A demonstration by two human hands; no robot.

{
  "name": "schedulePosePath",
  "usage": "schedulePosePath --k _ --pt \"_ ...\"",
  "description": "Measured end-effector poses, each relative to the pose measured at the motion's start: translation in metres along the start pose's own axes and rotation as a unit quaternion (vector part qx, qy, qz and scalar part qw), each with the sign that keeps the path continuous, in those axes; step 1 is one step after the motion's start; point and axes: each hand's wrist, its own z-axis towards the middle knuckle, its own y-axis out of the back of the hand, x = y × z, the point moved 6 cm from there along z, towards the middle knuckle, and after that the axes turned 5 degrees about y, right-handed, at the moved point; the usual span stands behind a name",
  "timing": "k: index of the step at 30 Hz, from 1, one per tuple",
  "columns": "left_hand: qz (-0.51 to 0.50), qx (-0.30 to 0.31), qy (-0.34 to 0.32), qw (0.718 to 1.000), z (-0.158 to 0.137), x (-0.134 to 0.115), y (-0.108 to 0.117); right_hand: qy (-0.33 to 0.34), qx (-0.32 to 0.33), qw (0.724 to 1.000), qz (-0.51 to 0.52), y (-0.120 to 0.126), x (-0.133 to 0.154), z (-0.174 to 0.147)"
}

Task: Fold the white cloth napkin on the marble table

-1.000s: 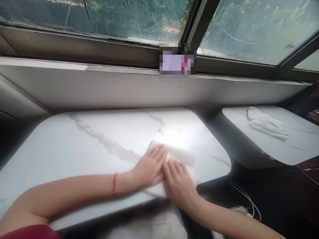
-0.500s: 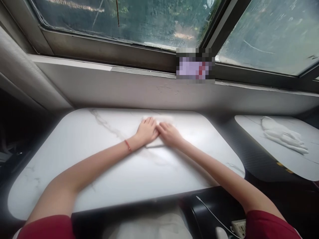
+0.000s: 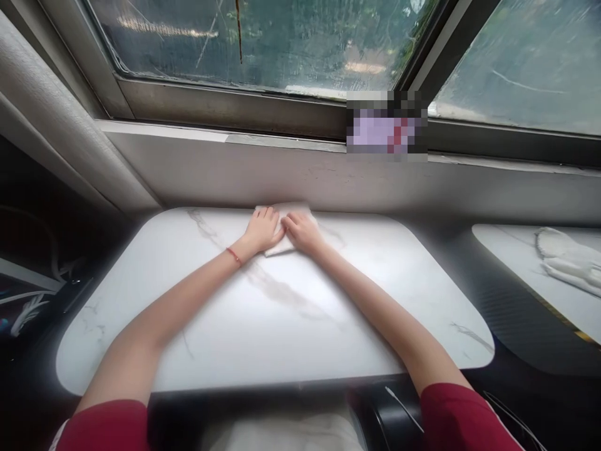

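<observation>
A folded white cloth (image 3: 284, 243) lies on the white marble-patterned tabletop (image 3: 235, 332), at its far edge by the wall. My left hand (image 3: 263, 228), with a red cord on the wrist, bears down on the cloth's left part, fingers bent over it and pointing away from me. Close beside it, my right hand (image 3: 301, 230) has its fingers curled on the cloth's right part. The two hands nearly touch at the thumbs. Part of the cloth is hidden under them.
A second marble-patterned tabletop (image 3: 507, 250) stands to the right, with a crumpled white cloth (image 3: 570, 257) on it. Behind are a low wall (image 3: 291, 172) and a window (image 3: 282, 44). Cables (image 3: 32, 307) hang at the left; a thin white cable (image 3: 404, 408) lies below the near edge.
Both hands have pushed the cloth away from me and slightly left, up to the table's far edge. The camera view has shifted left.
</observation>
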Motion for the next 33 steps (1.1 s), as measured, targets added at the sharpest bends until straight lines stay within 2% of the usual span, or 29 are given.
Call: schedulePosePath --k 4,7,11,14,16,18,22,25,27,30,33 --pt "0.013 0.008 -0.026 1.0 -0.006 0.0 0.003 -0.028 0.023 0.999 -0.015 0.004 0.01 0.0" --pt "0.008 0.006 -0.037 0.999 -0.02 0.002 0.006 -0.061 0.03 0.997 -0.028 0.008 0.03 0.001" --pt "0.003 0.038 -0.056 0.998 -0.061 0.002 0.019 -0.09 0.026 0.995 -0.023 0.022 0.085 -0.007" --pt "-0.012 0.073 -0.083 0.994 -0.109 -0.007 0.038 -0.104 0.05 0.992 -0.044 0.041 0.139 -0.033" --pt "-0.024 0.086 -0.099 0.991 -0.145 -0.019 0.051 -0.07 0.072 0.992 -0.075 0.055 0.177 -0.058" --pt "-0.026 0.081 -0.096 0.992 -0.18 -0.031 0.063 -0.032 0.061 0.995 -0.076 0.071 0.21 -0.085" --pt "0.013 0.039 -0.037 0.998 -0.231 -0.042 0.078 0.066 0.039 0.991 -0.113 0.09 0.248 -0.112" --pt "0.058 0.015 -0.003 0.998 -0.25 -0.034 0.084 0.11 0.011 0.987 -0.115 0.093 0.253 -0.103" --pt "0.089 0.013 0.014 0.996 -0.253 -0.021 0.087 0.147 -0.023 0.984 -0.098 0.091 0.253 -0.087" --pt "0.119 0.042 0.047 0.991 -0.242 0.01 0.089 0.19 -0.058 0.976 -0.085 0.079 0.251 -0.056" --pt "0.123 0.106 0.083 0.983 -0.215 0.043 0.086 0.165 -0.038 0.983 -0.066 0.056 0.242 -0.017"
